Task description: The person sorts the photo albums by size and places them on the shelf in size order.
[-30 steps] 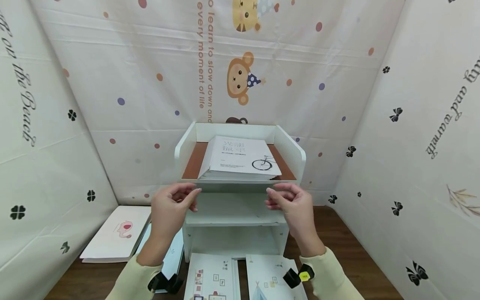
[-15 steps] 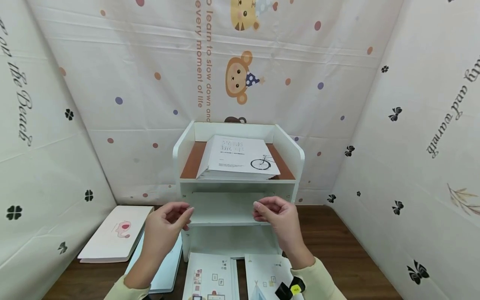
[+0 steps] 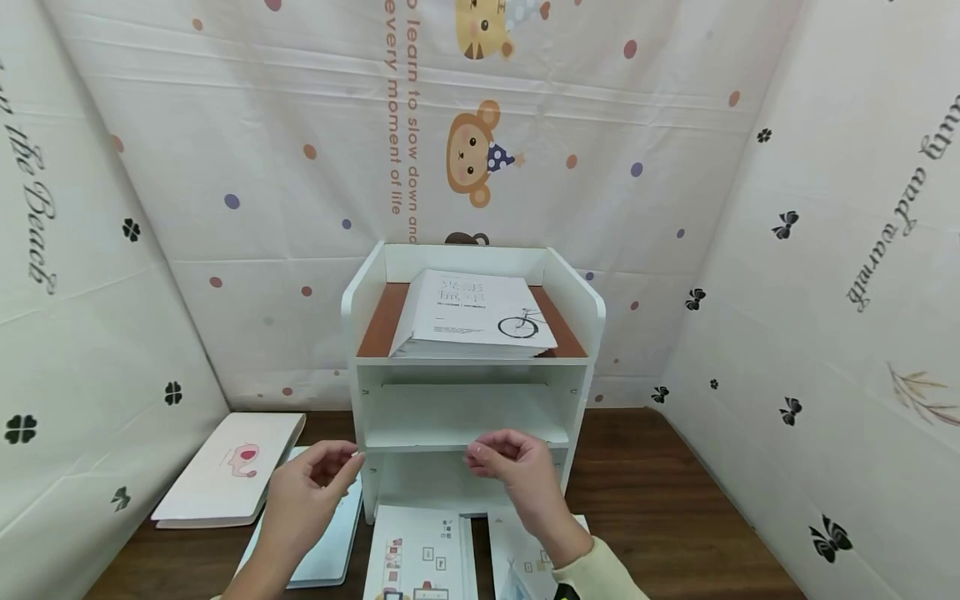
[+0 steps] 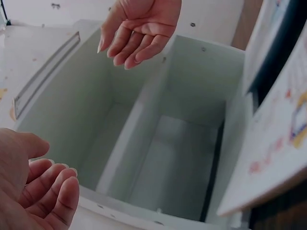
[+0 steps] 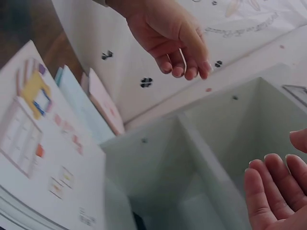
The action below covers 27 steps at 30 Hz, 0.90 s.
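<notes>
My left hand (image 3: 307, 492) hovers before the left side of a small white shelf unit (image 3: 465, 447), its fingers loosely bent and thumb close to them. Nothing shows in its grasp. The right hand (image 3: 517, 479), likewise without anything in it, hangs before the lower opening. In the left wrist view, a gap shows between the thumb and bent fingers of the left hand (image 4: 41, 187). On the unit's top lies a thick white book (image 3: 480, 304) with a bicycle drawing. Below the hands are two pale illustrated books, the left one (image 3: 416, 550) and the right one (image 3: 506, 554), partly covered by my right wrist.
Left of the unit, a light blue book (image 3: 330, 546) lies beside a white book (image 3: 225, 471) with a pink elephant. The dark wooden table (image 3: 660, 500) extends to the right. Printed fabric (image 3: 300, 208) hangs behind and along both sides.
Both hands have come down and toward me, from the unit's top edge to its lower shelves. My right hand has also shifted left. The books have stayed put.
</notes>
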Each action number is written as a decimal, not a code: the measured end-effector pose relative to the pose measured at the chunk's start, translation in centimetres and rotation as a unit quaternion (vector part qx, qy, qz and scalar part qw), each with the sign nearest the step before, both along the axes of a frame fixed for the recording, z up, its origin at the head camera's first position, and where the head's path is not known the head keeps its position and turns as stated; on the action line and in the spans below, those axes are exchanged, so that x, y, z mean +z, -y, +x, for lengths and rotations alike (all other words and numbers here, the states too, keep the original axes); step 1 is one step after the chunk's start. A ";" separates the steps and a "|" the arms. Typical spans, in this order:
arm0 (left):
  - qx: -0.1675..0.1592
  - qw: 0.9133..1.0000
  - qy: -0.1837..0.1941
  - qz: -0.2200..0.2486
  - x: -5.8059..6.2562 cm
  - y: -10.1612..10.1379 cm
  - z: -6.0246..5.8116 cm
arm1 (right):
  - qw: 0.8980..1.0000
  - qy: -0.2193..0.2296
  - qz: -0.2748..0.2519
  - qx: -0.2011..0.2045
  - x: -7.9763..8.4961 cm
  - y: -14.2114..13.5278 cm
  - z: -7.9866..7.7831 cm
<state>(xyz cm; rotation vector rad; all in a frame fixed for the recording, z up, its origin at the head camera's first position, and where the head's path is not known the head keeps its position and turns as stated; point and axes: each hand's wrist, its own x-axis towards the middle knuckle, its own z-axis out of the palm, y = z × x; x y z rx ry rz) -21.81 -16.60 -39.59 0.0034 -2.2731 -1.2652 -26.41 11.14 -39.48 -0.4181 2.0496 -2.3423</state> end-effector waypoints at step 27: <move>-0.014 0.976 0.205 -0.078 -4.5 4.9 1.5 | 0.969 0.183 -0.081 0.146 -5.6 6.1 3.6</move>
